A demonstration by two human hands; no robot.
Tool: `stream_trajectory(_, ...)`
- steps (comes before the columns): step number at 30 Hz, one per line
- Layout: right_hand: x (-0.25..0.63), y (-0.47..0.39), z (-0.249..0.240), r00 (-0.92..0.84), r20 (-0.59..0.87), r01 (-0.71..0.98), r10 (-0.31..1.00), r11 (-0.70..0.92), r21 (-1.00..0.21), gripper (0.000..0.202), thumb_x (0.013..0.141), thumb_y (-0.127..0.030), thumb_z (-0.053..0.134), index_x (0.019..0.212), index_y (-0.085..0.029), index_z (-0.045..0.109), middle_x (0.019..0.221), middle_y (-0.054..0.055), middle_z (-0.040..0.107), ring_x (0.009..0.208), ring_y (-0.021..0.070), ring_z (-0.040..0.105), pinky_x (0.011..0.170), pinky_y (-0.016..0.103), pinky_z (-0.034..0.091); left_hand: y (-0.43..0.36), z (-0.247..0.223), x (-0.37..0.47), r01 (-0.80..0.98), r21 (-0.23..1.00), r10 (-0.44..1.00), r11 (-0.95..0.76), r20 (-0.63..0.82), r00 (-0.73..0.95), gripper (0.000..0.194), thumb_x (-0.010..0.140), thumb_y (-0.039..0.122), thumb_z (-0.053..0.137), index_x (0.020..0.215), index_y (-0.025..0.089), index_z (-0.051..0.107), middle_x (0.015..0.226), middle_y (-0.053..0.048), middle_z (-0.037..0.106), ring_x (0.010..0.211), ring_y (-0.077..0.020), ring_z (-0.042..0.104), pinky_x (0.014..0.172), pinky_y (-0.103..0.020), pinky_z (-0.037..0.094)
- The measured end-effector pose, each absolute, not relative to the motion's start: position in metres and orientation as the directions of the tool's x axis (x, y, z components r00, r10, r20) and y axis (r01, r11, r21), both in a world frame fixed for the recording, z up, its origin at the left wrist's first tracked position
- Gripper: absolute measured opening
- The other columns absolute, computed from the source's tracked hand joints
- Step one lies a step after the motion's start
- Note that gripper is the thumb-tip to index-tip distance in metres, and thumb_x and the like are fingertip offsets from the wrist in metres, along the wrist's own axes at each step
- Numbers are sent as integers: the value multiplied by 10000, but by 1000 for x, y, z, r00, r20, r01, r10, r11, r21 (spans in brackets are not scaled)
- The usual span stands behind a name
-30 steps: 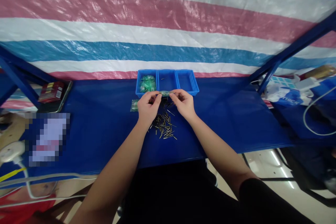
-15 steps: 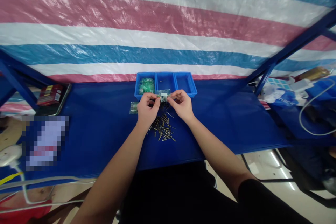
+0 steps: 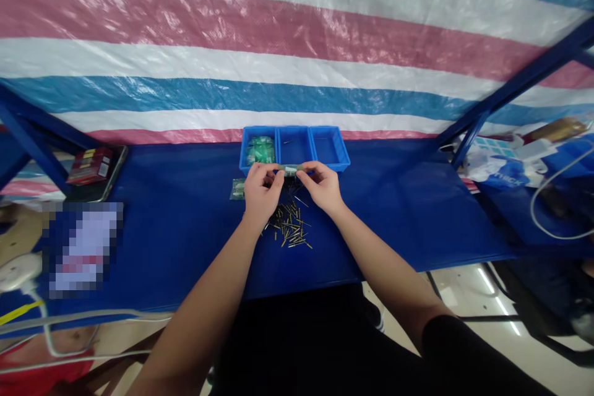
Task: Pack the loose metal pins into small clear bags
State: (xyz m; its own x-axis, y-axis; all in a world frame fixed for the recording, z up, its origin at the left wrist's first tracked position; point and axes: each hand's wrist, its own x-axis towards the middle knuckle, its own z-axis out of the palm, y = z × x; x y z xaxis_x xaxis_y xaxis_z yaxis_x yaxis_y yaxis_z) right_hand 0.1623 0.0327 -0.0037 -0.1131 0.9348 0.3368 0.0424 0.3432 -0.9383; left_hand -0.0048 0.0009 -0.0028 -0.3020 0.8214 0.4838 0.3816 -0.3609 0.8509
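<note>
My left hand [image 3: 263,190] and my right hand [image 3: 322,184] pinch the two ends of a small clear plastic bag [image 3: 290,171], held just in front of the blue bins. The bag looks narrow, and its contents are too small to make out. Below it on the table lies a loose pile of thin brass-coloured and dark metal pieces [image 3: 292,226], which look like rivets or pins. A second small clear bag [image 3: 237,189] lies flat to the left of my left hand. Green packets [image 3: 260,151] fill the left compartment of the blue divided bin [image 3: 342,164].
The bin stands at the back of the blue table [image 3: 176,216]. A red box [image 3: 90,166] lies on a dark tray at the left, above a blurred-out sheet [image 3: 86,247]. White cables [image 3: 39,322] run along the left front. Plastic bags [image 3: 499,170] crowd the right end.
The bag between my fingers now looks narrower, its upper part tilted or folded down. Both hands stay in nearly the same place, and the pile has not visibly changed.
</note>
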Motion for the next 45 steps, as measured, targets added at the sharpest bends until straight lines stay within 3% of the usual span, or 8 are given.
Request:
stream_trajectory(3, 163, 31, 0, -119, 391, 57, 912, 400, -915, 203, 870, -411, 765, 943, -221, 762, 957, 43, 690, 813, 136, 630, 659, 279, 498, -2, -4, -3, 307, 892, 861, -331, 419, -290, 142, 942, 327, 674, 1021, 227, 739, 754, 4, 636, 688, -112, 619, 687, -252, 528)
stream_trajectory(6, 162, 30, 1, -127, 303, -10, 945, 304, -953, 282, 859, -484, 769, 972, -225, 768, 867, 37, 702, 762, 142, 625, 656, 293, 518, -4, -4, -3, 168, 933, 896, -319, 355, -266, 188, 990, 372, 616, 1070, 225, 703, 806, -16, 717, 742, -132, 699, 748, -274, 574)
stream_trajectory(11, 162, 31, 3, -176, 251, -123, 952, 231, -965, 334, 889, -554, 710, 921, -228, 772, 958, 49, 745, 755, 141, 646, 616, 293, 538, -5, 1, -5, 197, 915, 867, -353, 399, -300, 272, 1028, 412, 539, 937, 217, 705, 890, -32, 725, 723, -112, 667, 689, -247, 567)
stream_trajectory(15, 160, 32, 1, -130, 275, -47, 953, 271, -961, 289, 834, -486, 785, 929, -214, 759, 961, 53, 752, 806, 152, 671, 654, 302, 541, -2, -1, -2, 167, 919, 865, -357, 393, -312, 124, 956, 343, 661, 990, 223, 652, 957, -33, 744, 772, -121, 696, 708, -254, 582)
stream_trajectory(23, 159, 31, 0, -159, 255, -55, 954, 249, -967, 239, 827, -398, 787, 906, -192, 697, 889, 45, 741, 757, 133, 669, 685, 295, 534, -1, -8, 2, 119, 946, 911, -303, 324, -254, 171, 910, 299, 710, 1038, 225, 626, 941, -35, 769, 818, -153, 755, 791, -305, 621)
stream_trajectory(31, 163, 29, 1, -310, 328, 130, 892, 381, -915, 226, 838, -236, 675, 1058, -198, 705, 1033, 52, 743, 835, 136, 690, 681, 274, 543, -1, -8, 2, 192, 936, 906, -296, 339, -254, 201, 873, 267, 734, 1043, 213, 641, 907, -31, 765, 823, -147, 747, 785, -285, 610)
stream_trajectory(36, 162, 31, -2, -334, 292, 63, 896, 330, -942, 276, 779, -169, 666, 1052, -198, 700, 1000, 47, 745, 832, 138, 698, 700, 283, 557, -1, -9, 3, 190, 928, 899, -320, 361, -247, 169, 888, 242, 712, 1039, 213, 641, 937, -45, 764, 855, -154, 751, 807, -297, 620)
stream_trajectory(45, 162, 37, -4, -178, 259, -155, 949, 233, -960, 379, 792, -290, 780, 1135, -223, 635, 992, 36, 707, 789, 129, 674, 656, 286, 600, -1, -9, 0, 153, 939, 906, -309, 340, -252, 148, 953, 295, 652, 1080, 219, 648, 967, -47, 749, 876, -140, 732, 731, -248, 578)
